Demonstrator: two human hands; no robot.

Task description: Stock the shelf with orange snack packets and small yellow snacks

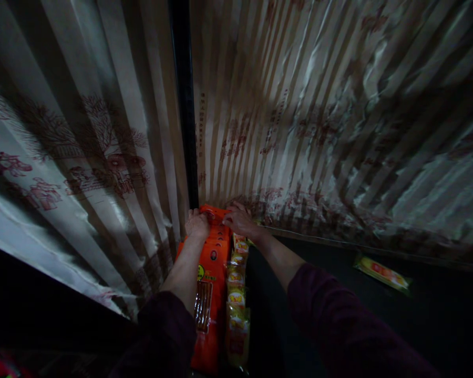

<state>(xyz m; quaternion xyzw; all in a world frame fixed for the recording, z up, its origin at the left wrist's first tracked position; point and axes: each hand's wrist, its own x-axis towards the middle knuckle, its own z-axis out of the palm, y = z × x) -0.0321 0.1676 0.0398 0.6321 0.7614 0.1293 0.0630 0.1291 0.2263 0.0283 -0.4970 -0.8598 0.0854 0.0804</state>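
A row of overlapping orange packets runs back along the left side of a dark shelf. At its far end, my left hand is closed at the left edge of the rearmost packet. My right hand has its fingers bent over that packet's right edge, so both hands hold it between them. Beside the orange row stands a line of small yellow packets, just below my right wrist. The front orange packet has a clear window with brown sticks inside.
Striped, printed paper covers the left wall and the back wall, with a dark post between them. A single yellow packet lies on the shelf at the right.
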